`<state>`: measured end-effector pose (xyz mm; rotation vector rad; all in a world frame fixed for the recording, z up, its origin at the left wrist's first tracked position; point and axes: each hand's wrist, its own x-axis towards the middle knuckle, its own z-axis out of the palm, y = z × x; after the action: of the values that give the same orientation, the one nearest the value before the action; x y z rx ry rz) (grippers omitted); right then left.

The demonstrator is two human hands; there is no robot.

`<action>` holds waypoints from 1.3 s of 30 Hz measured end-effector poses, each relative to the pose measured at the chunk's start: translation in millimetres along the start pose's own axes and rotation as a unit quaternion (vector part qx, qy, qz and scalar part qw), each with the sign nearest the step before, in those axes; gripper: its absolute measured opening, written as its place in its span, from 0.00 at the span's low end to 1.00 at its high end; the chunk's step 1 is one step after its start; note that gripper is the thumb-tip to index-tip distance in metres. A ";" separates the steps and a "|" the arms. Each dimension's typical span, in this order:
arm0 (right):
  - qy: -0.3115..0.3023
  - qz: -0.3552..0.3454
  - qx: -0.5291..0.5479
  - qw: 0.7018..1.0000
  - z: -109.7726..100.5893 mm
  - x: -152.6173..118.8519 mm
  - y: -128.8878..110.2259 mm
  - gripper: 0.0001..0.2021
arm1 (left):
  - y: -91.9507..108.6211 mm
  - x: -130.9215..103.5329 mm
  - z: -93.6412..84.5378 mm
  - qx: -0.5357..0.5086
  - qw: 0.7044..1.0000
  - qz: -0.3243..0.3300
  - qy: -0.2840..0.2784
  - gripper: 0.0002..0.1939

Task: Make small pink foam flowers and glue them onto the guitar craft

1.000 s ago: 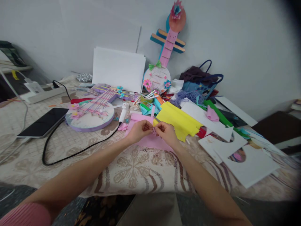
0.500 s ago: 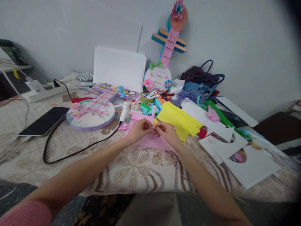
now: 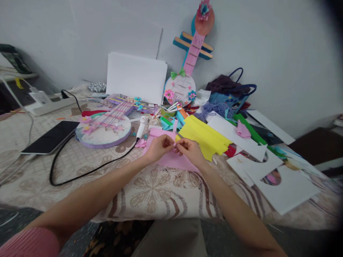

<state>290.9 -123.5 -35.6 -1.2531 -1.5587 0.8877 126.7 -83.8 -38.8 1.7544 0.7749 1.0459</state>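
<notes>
Fingertips pinched, my left hand (image 3: 160, 148) and my right hand (image 3: 190, 149) meet over a pink paper sheet (image 3: 171, 161). Between them is a small gathered piece of pink paper (image 3: 175, 145), mostly covered by the fingers. A narrow pink strip (image 3: 175, 127) lies just beyond the fingertips, beside a thin dark pointed tool (image 3: 179, 135) that is partly hidden. Left of my left hand are a pink paper flower (image 3: 140, 143) and a white glue gun (image 3: 142, 127) with a black cord. Folded yellow paper (image 3: 205, 137) lies beside my right hand.
A stringed craft instrument (image 3: 107, 134) lies at left, near a tablet (image 3: 52, 137). Another craft instrument (image 3: 180, 89) leans on the wall beside white boards (image 3: 136, 76). Cut white card (image 3: 289, 187), purple yarn (image 3: 211, 111) and a blue bag (image 3: 225, 100) are at right.
Both hands stay in nearly the same place. The fingers shift slightly around the small pink paper piece.
</notes>
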 end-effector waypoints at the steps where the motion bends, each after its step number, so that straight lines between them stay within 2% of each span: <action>1: 0.001 -0.001 -0.001 1.000 0.2 -0.1 0.1 0.08 | 0.8 -0.3 -0.1 0.010 1.000 0.003 0.003 0.05; 6: 0.005 0.003 0.005 1.000 1.7 0.2 1.9 0.08 | 4.0 -1.6 0.1 0.053 0.998 0.020 0.013 0.03; 20: -0.009 0.000 0.028 1.000 2.0 1.1 3.6 0.08 | 1.6 -1.9 0.8 0.061 0.997 0.047 0.005 0.04; 39: -0.007 -0.006 0.010 1.000 1.8 0.4 2.6 0.05 | 6.1 -2.9 -0.7 0.043 0.998 0.039 -0.003 0.06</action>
<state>290.0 -122.5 -38.5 -1.2232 -1.5627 0.9038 125.1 -88.3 -33.9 1.8734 0.7629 1.0725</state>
